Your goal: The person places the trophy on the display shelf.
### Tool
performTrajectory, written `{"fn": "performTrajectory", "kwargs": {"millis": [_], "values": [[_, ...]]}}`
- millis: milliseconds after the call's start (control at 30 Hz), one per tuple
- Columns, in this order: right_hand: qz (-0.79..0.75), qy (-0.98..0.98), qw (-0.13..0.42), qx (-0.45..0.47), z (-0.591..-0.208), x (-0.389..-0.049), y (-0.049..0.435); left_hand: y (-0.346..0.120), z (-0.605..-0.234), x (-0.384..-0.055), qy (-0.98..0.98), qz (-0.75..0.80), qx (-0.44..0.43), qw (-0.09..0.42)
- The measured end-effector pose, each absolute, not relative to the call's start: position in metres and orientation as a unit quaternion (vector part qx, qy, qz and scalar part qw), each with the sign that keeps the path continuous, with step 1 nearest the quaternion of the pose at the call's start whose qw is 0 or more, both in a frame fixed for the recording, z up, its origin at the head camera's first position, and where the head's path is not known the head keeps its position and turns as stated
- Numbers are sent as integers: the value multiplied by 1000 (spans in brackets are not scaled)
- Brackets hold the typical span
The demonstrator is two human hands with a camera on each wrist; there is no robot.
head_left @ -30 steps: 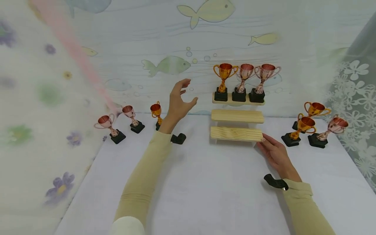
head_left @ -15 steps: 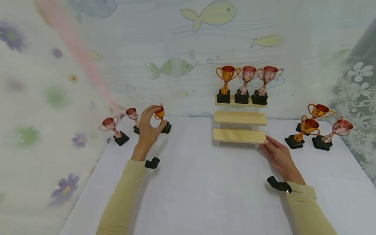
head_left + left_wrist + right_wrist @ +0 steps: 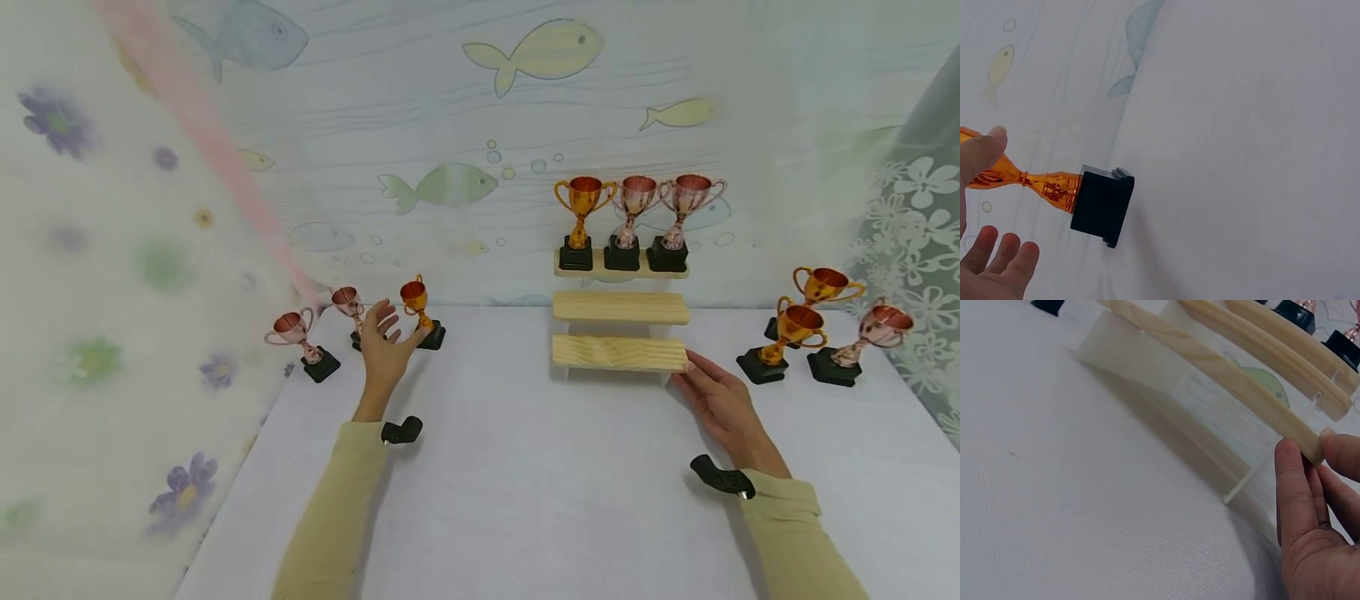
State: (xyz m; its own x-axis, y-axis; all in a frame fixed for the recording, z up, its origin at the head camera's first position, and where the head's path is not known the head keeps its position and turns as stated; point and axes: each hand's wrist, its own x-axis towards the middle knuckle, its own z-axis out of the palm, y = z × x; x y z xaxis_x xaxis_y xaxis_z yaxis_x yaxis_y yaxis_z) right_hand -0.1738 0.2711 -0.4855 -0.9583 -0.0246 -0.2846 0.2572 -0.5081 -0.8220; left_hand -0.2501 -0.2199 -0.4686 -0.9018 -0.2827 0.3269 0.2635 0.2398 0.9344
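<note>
My left hand (image 3: pixel 386 350) is close beside a small gold trophy cup (image 3: pixel 414 293) with a black base, its fingers loosely bent and spread. In the left wrist view the thumb overlaps the trophy's cup (image 3: pixel 1004 175), while the other fingers (image 3: pixel 1019 262) lie apart from it. My right hand (image 3: pixel 723 408) pinches the right end of the lowest board of a three-tier wooden display stand (image 3: pixel 618 353), thumb on one side and fingers on the other. Two gold-pink trophies, a pink trophy (image 3: pixel 291 328) and another pink trophy (image 3: pixel 347 302), stand left of my left hand.
On the stand's top board are a gold trophy (image 3: pixel 581 221) and two pink trophies (image 3: pixel 632 218). Right of the stand, two gold trophies (image 3: pixel 798 325) and a pink trophy (image 3: pixel 885 325) stand on the white table (image 3: pixel 525 483). A patterned curtain (image 3: pixel 450 108) hangs behind.
My left hand has come left and down from beside the stand to the gold trophy, and its fingers have since dropped lower beside the cup. My right hand has stayed on the board.
</note>
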Motion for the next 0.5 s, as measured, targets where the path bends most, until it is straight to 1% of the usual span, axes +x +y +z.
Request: {"fn": "performTrajectory", "kwargs": {"millis": [100,267,500], "values": [[-868,476,81,119,-484,-175,272,-217,-471,-258,-734,-642,15,221],[-879,455,82,116,-484,-174,273,-212,-471,-267,-708,-664,23,241],[-866,476,92,123,-484,-173,271,-205,-471,-268,-696,-668,28,261]]}}
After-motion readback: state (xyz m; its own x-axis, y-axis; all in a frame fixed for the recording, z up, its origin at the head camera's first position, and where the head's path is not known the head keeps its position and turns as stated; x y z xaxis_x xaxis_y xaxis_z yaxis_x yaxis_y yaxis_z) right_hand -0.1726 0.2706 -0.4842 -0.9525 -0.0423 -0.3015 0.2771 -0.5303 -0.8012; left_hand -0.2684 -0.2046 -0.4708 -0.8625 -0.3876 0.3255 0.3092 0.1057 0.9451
